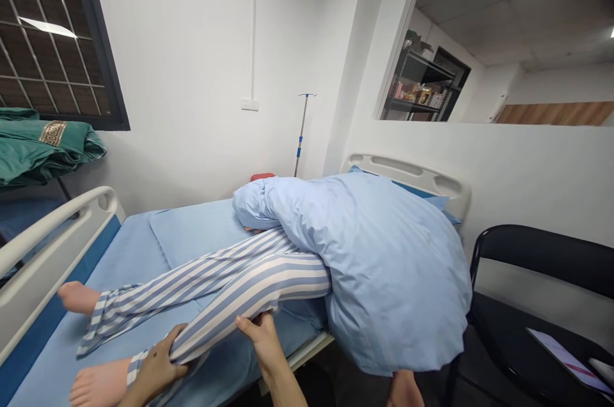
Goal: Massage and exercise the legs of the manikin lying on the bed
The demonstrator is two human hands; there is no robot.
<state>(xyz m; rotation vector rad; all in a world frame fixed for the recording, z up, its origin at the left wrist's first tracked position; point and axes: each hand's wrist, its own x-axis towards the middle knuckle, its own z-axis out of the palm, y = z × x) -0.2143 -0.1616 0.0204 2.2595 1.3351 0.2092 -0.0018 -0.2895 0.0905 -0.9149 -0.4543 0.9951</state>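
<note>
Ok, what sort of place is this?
Probably a hospital ward or a care-training room: there's a bed with a white side rail, an IV pole by the wall, and a figure in striped patient pyjamas on blue bedding.

A hospital bed (52, 356) lies before you, with a figure (192, 285) on it, feet to your left and a quilt (384, 266) over its upper half. Your left hand (153, 375) and right hand (263, 343) are on its nearer leg (249, 285). A chair (527, 253) stands right of the bed, an IV pole (301, 132) behind it.
</note>
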